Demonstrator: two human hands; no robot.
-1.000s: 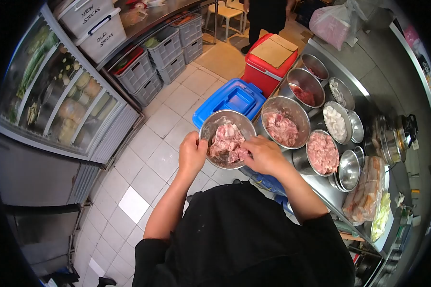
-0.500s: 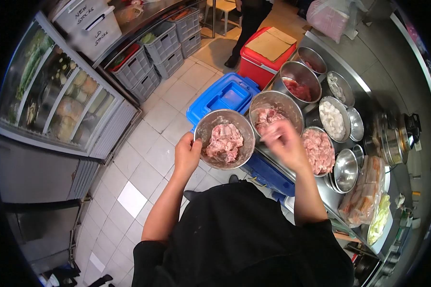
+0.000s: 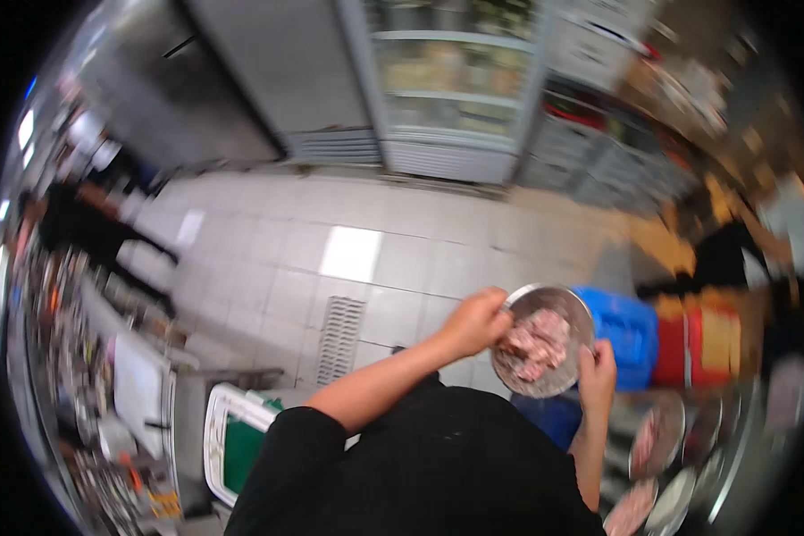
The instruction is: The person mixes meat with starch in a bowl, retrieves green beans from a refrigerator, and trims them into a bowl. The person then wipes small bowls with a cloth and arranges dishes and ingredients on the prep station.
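Note:
A round metal bowl [image 3: 570, 308] is held up in front of my body with both hands. Pieces of raw meat [image 3: 540, 344] lie inside it. My left hand [image 3: 479, 322] is closed on the bowl's left rim, thumb at the edge. On the right side my right hand [image 3: 598, 368] grips the rim as well. The picture is blurred by motion, so finger detail is soft.
A blue lid [image 3: 630, 332] and a red cooler [image 3: 679, 348] stand right of the bowl. Metal bowls of meat [image 3: 657, 433] sit at lower right. A green-and-white bin [image 3: 241, 447] is at lower left. One person [image 3: 89, 228] is far left; another [image 3: 750, 237] is at right.
My view has swung left, bringing the floor drain and another person into sight. My right hand has left the larger bowl of meat and now holds the rim of the carried bowl.

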